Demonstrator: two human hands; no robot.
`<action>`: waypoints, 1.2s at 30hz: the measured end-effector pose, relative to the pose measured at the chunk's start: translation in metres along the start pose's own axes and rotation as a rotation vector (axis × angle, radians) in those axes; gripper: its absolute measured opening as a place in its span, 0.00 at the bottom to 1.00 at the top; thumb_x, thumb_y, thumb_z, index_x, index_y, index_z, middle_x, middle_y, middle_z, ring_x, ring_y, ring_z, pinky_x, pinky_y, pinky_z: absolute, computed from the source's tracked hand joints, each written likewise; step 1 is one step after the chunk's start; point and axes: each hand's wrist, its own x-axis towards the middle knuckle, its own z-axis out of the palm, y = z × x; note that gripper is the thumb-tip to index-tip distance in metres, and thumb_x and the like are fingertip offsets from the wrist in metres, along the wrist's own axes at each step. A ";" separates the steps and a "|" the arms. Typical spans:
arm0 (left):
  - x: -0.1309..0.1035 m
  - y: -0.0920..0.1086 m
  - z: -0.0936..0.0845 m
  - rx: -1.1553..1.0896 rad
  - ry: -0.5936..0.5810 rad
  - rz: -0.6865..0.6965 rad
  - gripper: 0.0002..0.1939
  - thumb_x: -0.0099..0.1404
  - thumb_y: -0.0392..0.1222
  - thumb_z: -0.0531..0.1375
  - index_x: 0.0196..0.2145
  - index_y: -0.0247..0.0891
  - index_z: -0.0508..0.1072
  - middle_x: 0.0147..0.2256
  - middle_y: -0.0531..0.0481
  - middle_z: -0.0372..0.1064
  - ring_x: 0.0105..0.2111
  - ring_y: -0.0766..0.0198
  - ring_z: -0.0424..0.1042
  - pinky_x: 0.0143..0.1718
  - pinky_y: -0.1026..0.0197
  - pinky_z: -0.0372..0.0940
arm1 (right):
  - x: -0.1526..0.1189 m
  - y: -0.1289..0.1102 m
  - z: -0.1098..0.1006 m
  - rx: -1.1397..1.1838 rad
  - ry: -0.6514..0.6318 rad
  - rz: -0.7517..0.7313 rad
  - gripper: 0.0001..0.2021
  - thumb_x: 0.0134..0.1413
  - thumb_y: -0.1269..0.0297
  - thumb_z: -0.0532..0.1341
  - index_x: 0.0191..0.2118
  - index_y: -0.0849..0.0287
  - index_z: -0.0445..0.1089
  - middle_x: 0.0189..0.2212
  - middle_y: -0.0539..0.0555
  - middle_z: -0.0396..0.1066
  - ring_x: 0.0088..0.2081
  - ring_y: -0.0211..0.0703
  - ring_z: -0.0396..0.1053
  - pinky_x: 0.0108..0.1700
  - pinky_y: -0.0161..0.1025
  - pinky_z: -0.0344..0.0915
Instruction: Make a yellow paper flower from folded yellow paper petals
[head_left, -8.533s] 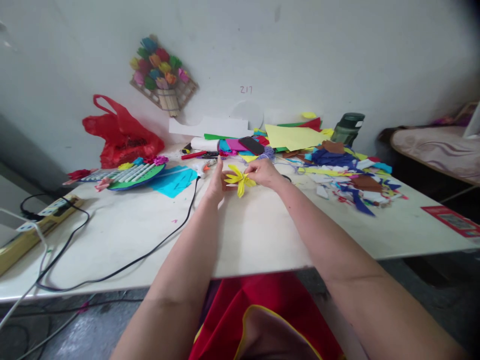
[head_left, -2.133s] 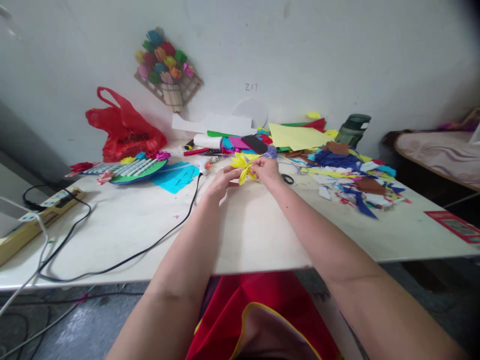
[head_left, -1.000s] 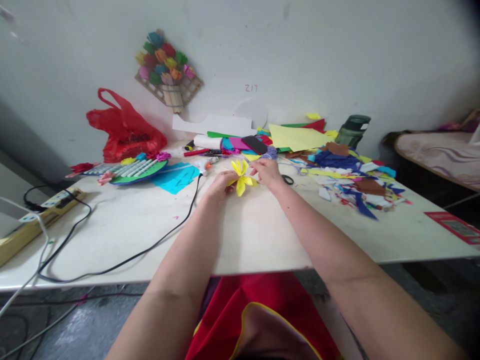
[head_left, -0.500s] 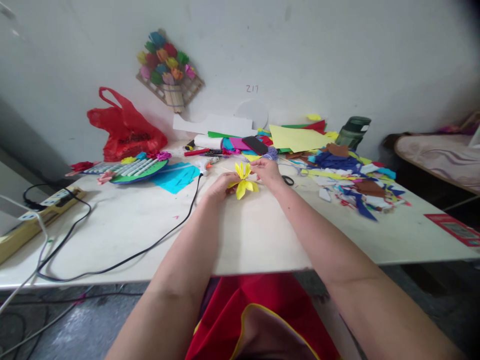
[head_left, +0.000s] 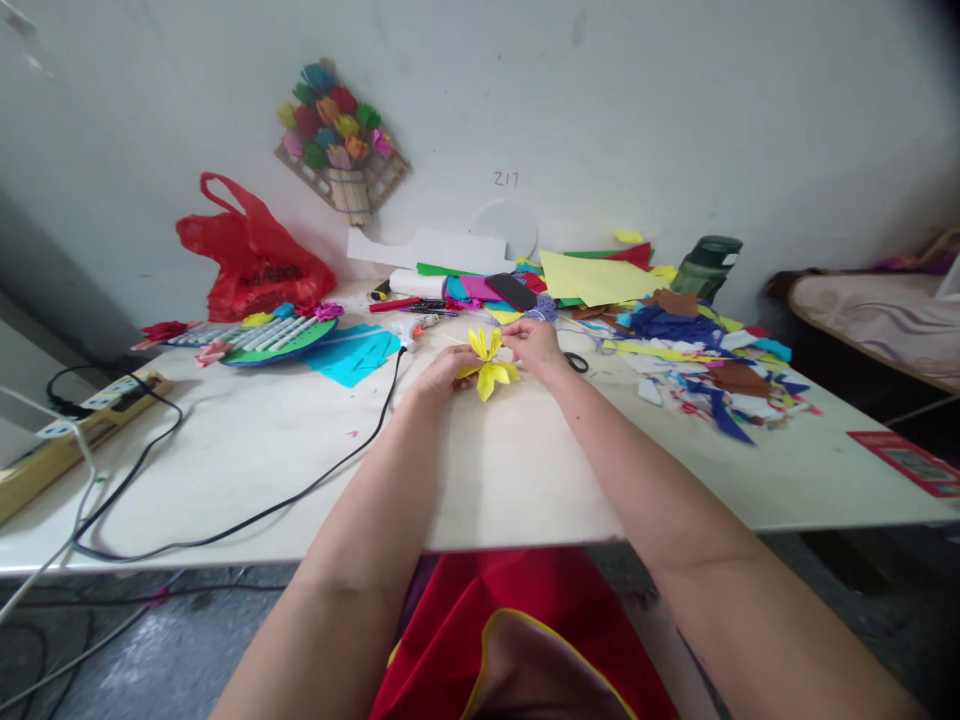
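A yellow paper flower with several pointed petals is held over the middle of the table. My left hand grips it from the left, its fingertips partly behind the petals. From the right, my right hand pinches at the flower's upper petals with thumb and fingers together. Just behind the hands lies a glue gun with a black cord. The black handle of what looks like scissors shows beside my right wrist.
Paper scraps are heaped on the right, below a green bottle. A red plastic bag and a flower-decorated craft stand at the left. The black cord crosses the table to a power strip.
Almost nothing differs. The flower and both hands keep their places, and the whole view has shifted very slightly.
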 end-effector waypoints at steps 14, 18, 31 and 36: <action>-0.009 0.010 0.013 -0.009 0.156 -0.038 0.16 0.45 0.42 0.67 0.31 0.33 0.70 0.25 0.53 0.67 0.22 0.71 0.66 0.22 0.68 0.60 | -0.008 -0.013 -0.001 -0.064 -0.032 -0.059 0.03 0.40 0.69 0.61 0.25 0.60 0.71 0.20 0.49 0.71 0.20 0.35 0.65 0.26 0.34 0.63; -0.008 0.009 0.015 -0.025 0.188 -0.042 0.14 0.45 0.40 0.66 0.29 0.32 0.69 0.23 0.53 0.67 0.22 0.70 0.66 0.23 0.68 0.61 | -0.012 -0.020 -0.003 -0.062 -0.046 -0.042 0.02 0.40 0.70 0.61 0.25 0.61 0.71 0.19 0.48 0.70 0.18 0.34 0.63 0.25 0.34 0.62; -0.002 0.004 0.015 0.173 0.277 -0.022 0.08 0.47 0.39 0.61 0.24 0.35 0.65 0.20 0.55 0.63 0.19 0.70 0.63 0.21 0.67 0.57 | -0.015 -0.021 -0.003 -0.041 -0.078 -0.044 0.03 0.41 0.68 0.60 0.25 0.60 0.70 0.21 0.49 0.71 0.20 0.35 0.65 0.24 0.34 0.63; -0.002 0.004 0.016 0.217 0.280 0.021 0.06 0.48 0.39 0.60 0.23 0.35 0.66 0.19 0.56 0.61 0.19 0.71 0.62 0.22 0.67 0.56 | -0.011 -0.013 -0.002 -0.097 -0.085 -0.106 0.06 0.42 0.67 0.60 0.29 0.59 0.73 0.24 0.50 0.72 0.24 0.37 0.67 0.28 0.35 0.65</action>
